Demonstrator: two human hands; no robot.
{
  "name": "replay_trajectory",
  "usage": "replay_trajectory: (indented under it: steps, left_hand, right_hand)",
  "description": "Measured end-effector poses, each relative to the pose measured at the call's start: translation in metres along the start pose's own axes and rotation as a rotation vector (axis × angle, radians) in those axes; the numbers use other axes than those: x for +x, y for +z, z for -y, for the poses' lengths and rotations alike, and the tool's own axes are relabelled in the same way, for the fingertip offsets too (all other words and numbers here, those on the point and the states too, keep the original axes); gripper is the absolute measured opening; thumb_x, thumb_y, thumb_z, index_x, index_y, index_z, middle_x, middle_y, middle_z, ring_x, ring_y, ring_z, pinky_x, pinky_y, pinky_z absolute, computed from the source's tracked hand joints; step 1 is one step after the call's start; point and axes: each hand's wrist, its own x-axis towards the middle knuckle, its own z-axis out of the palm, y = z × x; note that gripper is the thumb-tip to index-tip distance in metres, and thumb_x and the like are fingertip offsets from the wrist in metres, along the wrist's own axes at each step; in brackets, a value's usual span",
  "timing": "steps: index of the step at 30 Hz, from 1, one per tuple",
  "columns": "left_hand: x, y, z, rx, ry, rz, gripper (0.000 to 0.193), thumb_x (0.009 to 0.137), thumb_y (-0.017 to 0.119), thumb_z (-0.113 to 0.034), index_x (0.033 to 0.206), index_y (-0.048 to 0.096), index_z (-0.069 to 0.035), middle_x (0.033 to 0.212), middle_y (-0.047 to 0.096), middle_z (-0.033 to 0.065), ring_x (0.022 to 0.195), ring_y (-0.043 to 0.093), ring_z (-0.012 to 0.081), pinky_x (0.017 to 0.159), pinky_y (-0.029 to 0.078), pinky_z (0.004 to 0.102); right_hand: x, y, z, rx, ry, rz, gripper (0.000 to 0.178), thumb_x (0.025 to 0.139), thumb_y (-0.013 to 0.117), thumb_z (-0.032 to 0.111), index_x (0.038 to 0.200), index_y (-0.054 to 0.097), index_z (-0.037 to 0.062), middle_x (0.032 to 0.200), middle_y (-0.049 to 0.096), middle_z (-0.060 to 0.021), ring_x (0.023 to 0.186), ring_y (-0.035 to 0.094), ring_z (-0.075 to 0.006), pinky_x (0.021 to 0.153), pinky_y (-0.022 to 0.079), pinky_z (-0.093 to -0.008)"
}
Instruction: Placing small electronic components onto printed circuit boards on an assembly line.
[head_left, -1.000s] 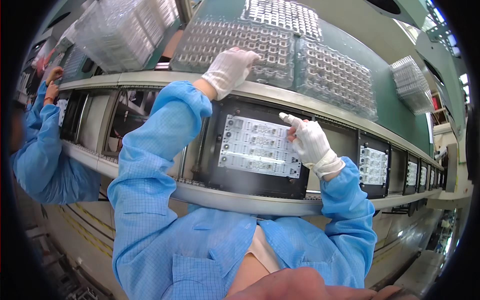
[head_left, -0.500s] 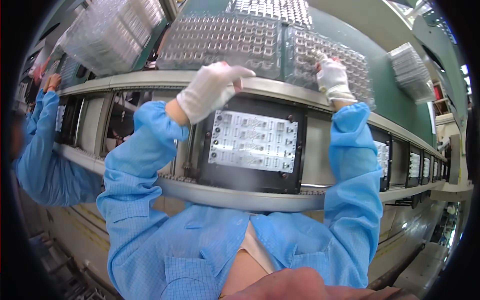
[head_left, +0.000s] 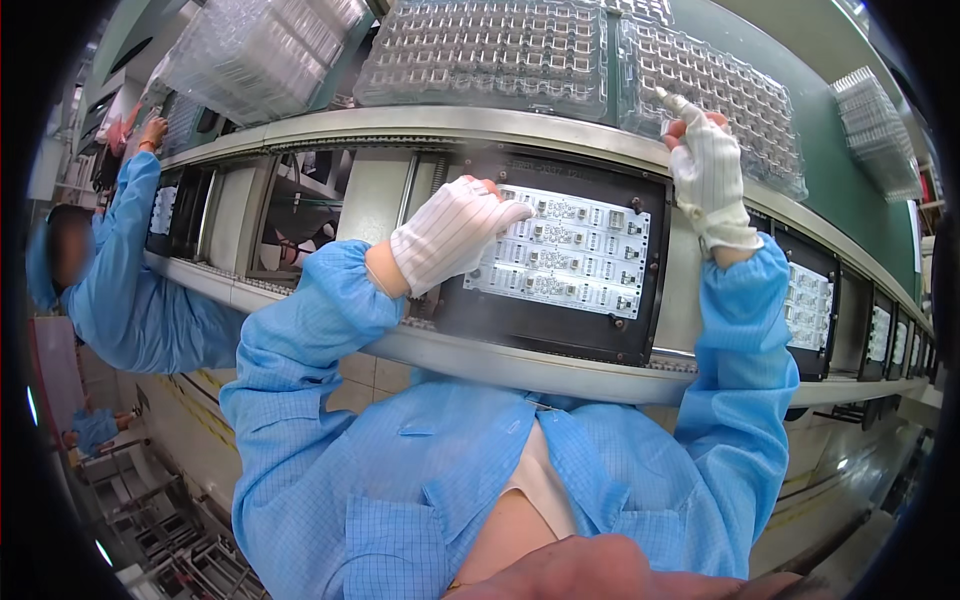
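Observation:
My left hand (head_left: 450,232), in a white striped glove with bare fingertips showing, is over the upper left corner of a white circuit board panel (head_left: 570,262). Its fingers are curled together in a pinch; whatever is between them is hidden. The panel carries rows of small components and lies in a black carrier plate (head_left: 480,318). Just beyond the conveyor rail, at the near edge of the right clear plastic tray (head_left: 690,75), is my right hand (head_left: 712,175), gloved the same way. One finger reaches up to the tray while the others are bent inward; what they hold cannot be made out.
Another clear tray (head_left: 480,55) filled with small parts lies left of the first. Stacks of clear trays stand at far left (head_left: 265,55) and far right (head_left: 875,135). More carriers with boards (head_left: 808,305) line the conveyor rightward. A co-worker in blue (head_left: 140,300) works at left.
My left hand has come down from beside the far rail onto the board's corner. My right hand has drawn back slightly from within the right tray to its near edge. The view has shifted.

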Motion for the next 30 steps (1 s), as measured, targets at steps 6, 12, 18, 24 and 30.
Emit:
replay_trajectory:
  steps: [6,12,18,24,30]
  left_hand:
    - [0.007,-0.002,-0.001,0.009,-0.002,0.063,0.032,0.082,0.066,-0.008,0.114,0.063,-0.012,0.079,0.064,0.008,0.082,0.065,0.0259,0.076,0.051,0.0373]
    - [0.003,-0.004,0.008,-0.217,-0.047,0.012,0.039,0.077,0.07,0.0,0.115,0.067,-0.009,0.086,0.066,0.0072,0.084,0.063,0.0288,0.08,0.051,0.0387]
    - [0.005,-0.008,0.008,-0.347,-0.131,0.043,0.036,0.078,0.07,-0.001,0.113,0.068,-0.008,0.088,0.069,0.0075,0.085,0.063,0.0289,0.08,0.051,0.0391]
    - [0.009,-0.006,0.009,-0.284,-0.063,0.032,0.035,0.076,0.071,0.0,0.11,0.069,-0.008,0.085,0.068,0.0079,0.083,0.063,0.0285,0.08,0.051,0.0392]
    - [0.001,0.004,0.008,-0.197,-0.001,-0.036,0.032,0.077,0.073,-0.002,0.107,0.068,-0.009,0.085,0.066,0.0086,0.083,0.063,0.0297,0.08,0.052,0.0393]
  right_hand:
    - [-0.034,-0.002,0.014,0.124,-0.064,-0.02,0.056,0.079,0.06,-0.006,0.131,0.063,0.0124,0.083,0.068,-0.0091,0.086,0.064,-0.0287,0.082,0.052,-0.0401]
    - [-0.044,-0.005,0.028,0.189,-0.092,0.023,0.057,0.077,0.066,-0.005,0.131,0.062,0.0099,0.083,0.067,-0.0082,0.085,0.063,-0.0287,0.08,0.05,-0.0404]
    - [-0.052,-0.008,0.045,0.234,-0.09,0.105,0.054,0.078,0.067,-0.004,0.13,0.062,0.0085,0.083,0.067,-0.0077,0.085,0.062,-0.0287,0.08,0.048,-0.0409]
    - [-0.059,-0.011,0.049,0.269,-0.118,0.102,0.058,0.077,0.065,-0.006,0.133,0.061,0.0094,0.086,0.067,-0.0062,0.083,0.062,-0.0268,0.081,0.048,-0.0399]
    - [-0.068,-0.014,0.059,0.308,-0.032,0.195,0.067,0.075,0.064,-0.009,0.138,0.059,0.0126,0.082,0.065,-0.0047,0.078,0.062,-0.0245,0.081,0.049,-0.0394]
